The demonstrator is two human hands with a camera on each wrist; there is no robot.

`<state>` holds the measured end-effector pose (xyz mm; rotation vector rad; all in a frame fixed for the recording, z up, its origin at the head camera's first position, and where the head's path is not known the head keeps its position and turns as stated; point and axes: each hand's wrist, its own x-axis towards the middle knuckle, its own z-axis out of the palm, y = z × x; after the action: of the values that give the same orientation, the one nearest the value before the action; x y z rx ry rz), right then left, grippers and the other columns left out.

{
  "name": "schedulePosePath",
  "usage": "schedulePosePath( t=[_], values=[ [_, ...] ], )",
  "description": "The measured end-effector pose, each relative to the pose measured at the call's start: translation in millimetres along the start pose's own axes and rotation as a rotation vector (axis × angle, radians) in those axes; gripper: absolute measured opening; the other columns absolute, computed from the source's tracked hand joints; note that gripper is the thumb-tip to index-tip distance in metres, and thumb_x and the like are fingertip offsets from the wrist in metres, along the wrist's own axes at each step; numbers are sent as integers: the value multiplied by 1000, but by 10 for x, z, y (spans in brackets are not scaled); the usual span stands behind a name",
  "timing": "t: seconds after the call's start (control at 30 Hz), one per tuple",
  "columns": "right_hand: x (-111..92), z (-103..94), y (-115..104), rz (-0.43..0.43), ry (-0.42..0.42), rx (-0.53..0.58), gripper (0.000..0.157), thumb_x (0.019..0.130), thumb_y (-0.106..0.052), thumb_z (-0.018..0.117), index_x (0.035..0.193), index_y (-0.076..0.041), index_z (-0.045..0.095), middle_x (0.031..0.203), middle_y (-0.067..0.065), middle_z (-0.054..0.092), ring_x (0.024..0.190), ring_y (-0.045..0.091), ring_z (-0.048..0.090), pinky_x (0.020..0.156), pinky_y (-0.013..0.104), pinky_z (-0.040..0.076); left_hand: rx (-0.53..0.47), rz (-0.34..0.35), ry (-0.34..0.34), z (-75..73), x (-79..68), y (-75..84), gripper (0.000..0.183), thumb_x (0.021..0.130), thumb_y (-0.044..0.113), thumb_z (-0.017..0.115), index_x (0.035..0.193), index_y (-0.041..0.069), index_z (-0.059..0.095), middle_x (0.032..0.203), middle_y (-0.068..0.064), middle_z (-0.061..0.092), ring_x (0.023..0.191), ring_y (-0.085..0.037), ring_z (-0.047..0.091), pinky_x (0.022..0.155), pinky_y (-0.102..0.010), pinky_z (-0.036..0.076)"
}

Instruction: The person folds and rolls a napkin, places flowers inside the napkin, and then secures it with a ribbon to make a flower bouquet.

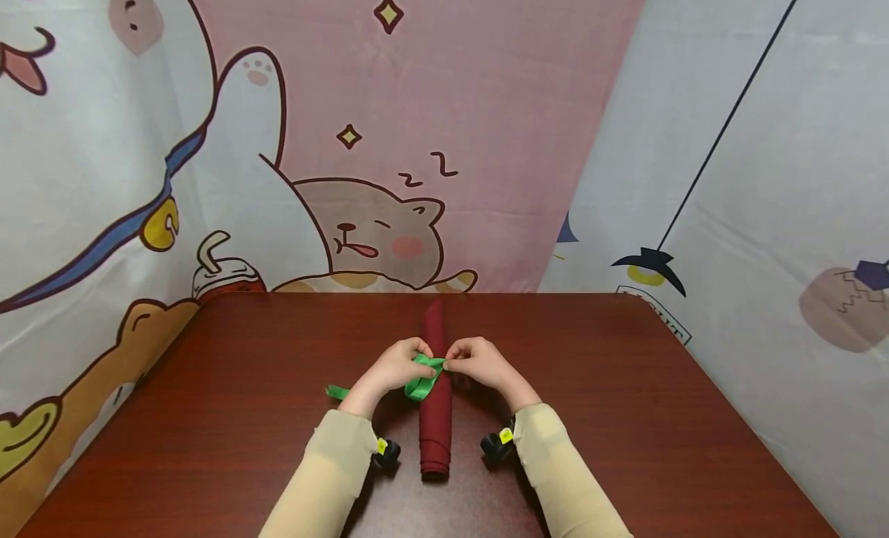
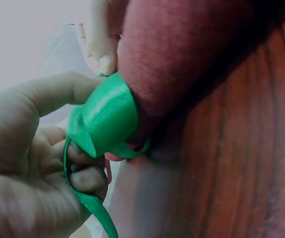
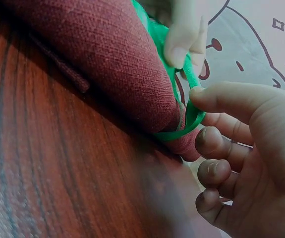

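A dark red rolled cloth (image 1: 435, 426) lies lengthwise on the table, pointing away from me. Green ribbon (image 1: 420, 387) goes around its middle, with a loop on the left side and a loose tail stretching left behind the wrist. My left hand (image 1: 399, 364) holds the ribbon between thumb and fingers; in the left wrist view the wide green loop (image 2: 110, 116) stands by the thumb and a strand runs across the curled fingers. From the other side my right hand (image 1: 484, 363) pinches a ribbon strand (image 3: 193, 79) between thumb and index finger, its other fingers loosely bent.
The brown wooden table (image 1: 590, 368) stretches to both sides of the roll. Behind it hangs a cartoon-printed cloth (image 1: 486, 137). A small black camera (image 1: 386, 454) sits on the left wrist, another black camera (image 1: 496, 448) on the right.
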<state>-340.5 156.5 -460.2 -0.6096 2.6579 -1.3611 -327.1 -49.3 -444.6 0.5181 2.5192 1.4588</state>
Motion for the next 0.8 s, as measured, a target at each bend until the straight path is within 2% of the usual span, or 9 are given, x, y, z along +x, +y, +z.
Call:
schedulePosePath(
  t=[0.2,0.43,0.57,0.67,0.8],
  values=[
    [-9,-13,-13,-8,-19,25,4,82,-12,73,82,-9,70,67,-2,61,54,17,54,52,28,45,120,-23,79,40,28,-16,22,75,11,75,91,7,60,75,-1,56,68,-16,51,60,-29,41],
    [-25,1,-16,-10,-48,22,8,85,-17,70,82,-10,71,70,4,64,55,17,53,52,28,43,157,-49,132,80,20,9,22,77,14,76,91,9,61,79,-2,59,70,-17,52,61,-29,41],
    [-17,33,-15,-7,-2,-8,12,89,-19,66,82,-11,71,73,1,63,56,12,49,54,28,42,179,-42,152,98,12,13,21,78,16,77,90,10,60,77,-1,58,69,-17,52,61,-30,41],
    [-6,51,-13,16,45,-15,8,86,-18,69,85,-11,69,68,0,59,53,12,50,53,28,44,195,-40,164,111,6,18,22,78,18,78,90,11,60,77,-1,58,69,-17,52,61,-30,40],
    [-7,58,-17,36,93,-13,11,84,-16,70,93,-10,67,65,0,55,50,14,50,51,29,44,203,-39,175,124,1,23,23,78,19,78,90,10,60,78,-1,58,70,-18,52,61,-30,40]
  ],
)
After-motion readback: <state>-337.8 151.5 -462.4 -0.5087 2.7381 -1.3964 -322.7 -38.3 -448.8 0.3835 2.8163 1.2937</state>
